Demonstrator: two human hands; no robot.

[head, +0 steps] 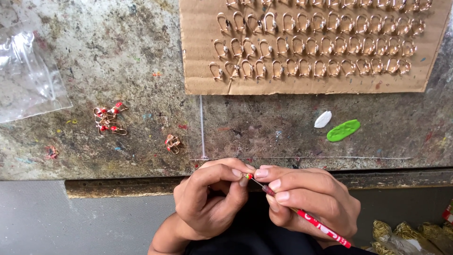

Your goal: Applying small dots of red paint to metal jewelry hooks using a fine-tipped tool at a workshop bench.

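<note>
My left hand (pixel 207 200) pinches a tiny earring piece (pixel 247 176) with red and green colour on it, just below the workbench's front edge. My right hand (pixel 309 198) grips a thin red tool (pixel 321 227) like a pen, its fine metal tip touching that piece. Both hands meet fingertip to fingertip. On the bench, a small heap of gold earring hooks with red dots (pixel 108 119) lies at the left, and a smaller cluster (pixel 172 143) sits nearer the hands.
A cardboard sheet (pixel 198 56) at the back holds several rows of plain gold hooks (pixel 311 45). A white blob (pixel 323 119) and a green blob (pixel 343 130) lie on the stained bench. A clear plastic bag (pixel 26 71) lies far left; gold items (pixel 406 233) lower right.
</note>
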